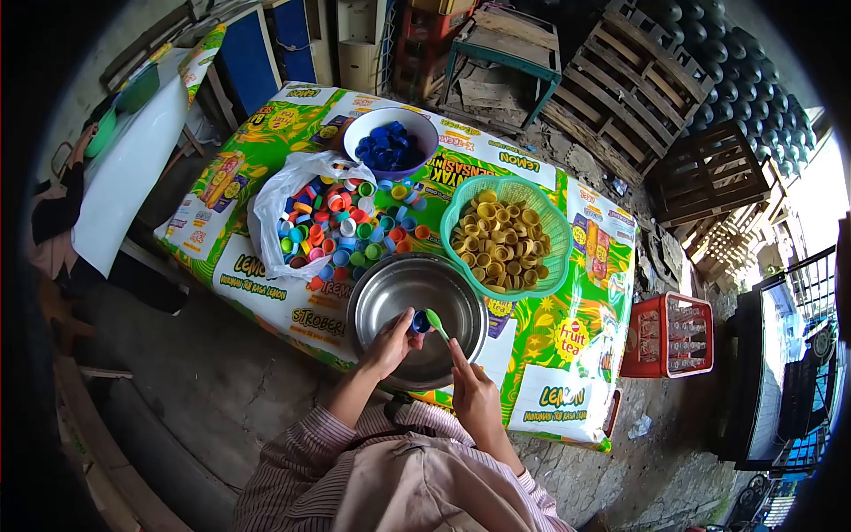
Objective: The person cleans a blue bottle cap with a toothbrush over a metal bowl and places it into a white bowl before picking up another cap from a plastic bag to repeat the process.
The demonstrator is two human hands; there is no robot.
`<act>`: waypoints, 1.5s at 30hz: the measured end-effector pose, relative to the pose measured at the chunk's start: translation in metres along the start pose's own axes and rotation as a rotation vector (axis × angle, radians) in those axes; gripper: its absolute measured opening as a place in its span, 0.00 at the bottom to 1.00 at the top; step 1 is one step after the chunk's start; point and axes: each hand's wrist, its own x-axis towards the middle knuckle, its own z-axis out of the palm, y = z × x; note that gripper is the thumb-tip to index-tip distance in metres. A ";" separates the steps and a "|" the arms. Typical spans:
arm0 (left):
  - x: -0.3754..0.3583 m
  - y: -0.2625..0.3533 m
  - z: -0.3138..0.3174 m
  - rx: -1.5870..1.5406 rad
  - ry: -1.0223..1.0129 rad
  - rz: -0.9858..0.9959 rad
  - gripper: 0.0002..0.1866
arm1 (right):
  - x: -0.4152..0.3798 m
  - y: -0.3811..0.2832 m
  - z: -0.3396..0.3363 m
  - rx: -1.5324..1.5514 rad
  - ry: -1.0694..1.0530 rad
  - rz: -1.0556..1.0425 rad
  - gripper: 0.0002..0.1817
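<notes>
Over a steel bowl [372, 301], my left hand [393, 344] pinches a dark blue bottle cap [420, 322], its open side showing. My right hand [473, 387] grips a thin tool with a light green end [434, 319], whose tip is close beside the cap. The visible inside of the bowl holds nothing. Behind it, a white plastic bag [266, 208] spills mixed coloured caps [341, 226] onto the table. A white bowl [425, 133] holds dark blue caps [390, 146]. Yellow caps [501, 239] fill a green basket [560, 230] at the right.
A patterned cover lies on the table [567, 332]. Beyond the table's right edge stands a red crate [651, 337] of bottles. Wooden pallets [620, 89] and a small table [505, 49] are behind. Another person's hand [86, 142] touches a green bowl [104, 133] at far left.
</notes>
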 end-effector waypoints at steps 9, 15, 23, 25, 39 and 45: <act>-0.002 -0.002 0.000 -0.258 -0.104 -0.109 0.22 | -0.005 -0.011 0.008 0.087 -0.044 0.084 0.28; -0.005 0.000 0.014 -0.143 -0.007 -0.060 0.21 | -0.004 -0.011 0.006 0.193 0.004 0.059 0.28; -0.008 0.002 0.006 -0.137 -0.023 0.027 0.20 | -0.008 -0.006 0.007 0.448 -0.090 0.054 0.29; -0.007 0.000 0.005 -0.119 0.033 -0.009 0.21 | -0.005 -0.004 -0.002 -0.027 -0.090 -0.095 0.30; 0.010 -0.001 -0.010 0.342 0.172 -0.041 0.18 | -0.002 0.003 -0.005 -0.288 -0.107 -0.017 0.37; 0.008 0.013 -0.006 0.587 0.216 -0.085 0.19 | 0.002 0.006 -0.010 -0.313 -0.122 -0.038 0.37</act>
